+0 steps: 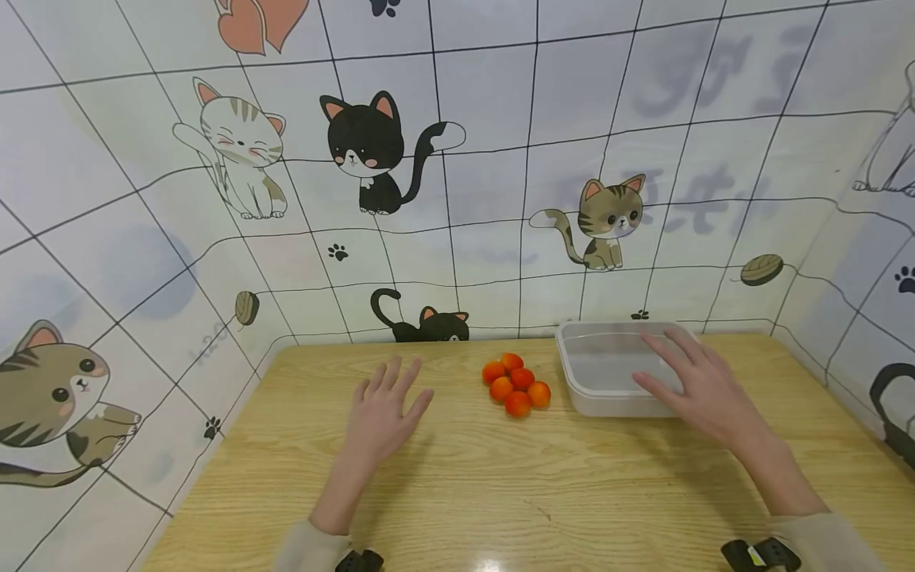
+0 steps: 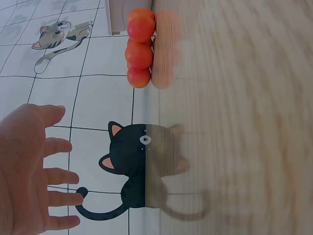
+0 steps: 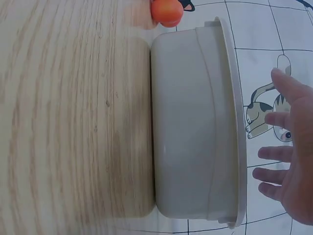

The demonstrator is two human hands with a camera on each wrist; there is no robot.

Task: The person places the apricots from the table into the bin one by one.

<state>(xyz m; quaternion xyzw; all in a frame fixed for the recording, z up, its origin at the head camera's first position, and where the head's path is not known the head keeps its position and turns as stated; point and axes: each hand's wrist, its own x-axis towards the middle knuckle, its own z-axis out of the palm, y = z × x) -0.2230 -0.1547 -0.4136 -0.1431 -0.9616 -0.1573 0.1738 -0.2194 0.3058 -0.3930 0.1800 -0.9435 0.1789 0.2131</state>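
Several small orange-red tomato-like fruits (image 1: 518, 403) lie in a cluster on the wooden table; the left wrist view shows the fruits (image 2: 140, 54) in a row near the wall. To their right stands a translucent white plastic container (image 1: 622, 405) with no lid on it; its side (image 3: 186, 127) fills the middle of the right wrist view. My left hand (image 1: 382, 417) hovers over the table left of the fruits, fingers spread, holding nothing. My right hand (image 1: 704, 389) hangs over the container's right part with spread fingers, and nothing is in it.
The light wooden table (image 1: 486, 492) reaches back to a wall (image 1: 493, 191) covered with cat drawings and a grid. More wall covering closes in at the left and right sides. A black curved object (image 1: 893, 405) shows at the right edge.
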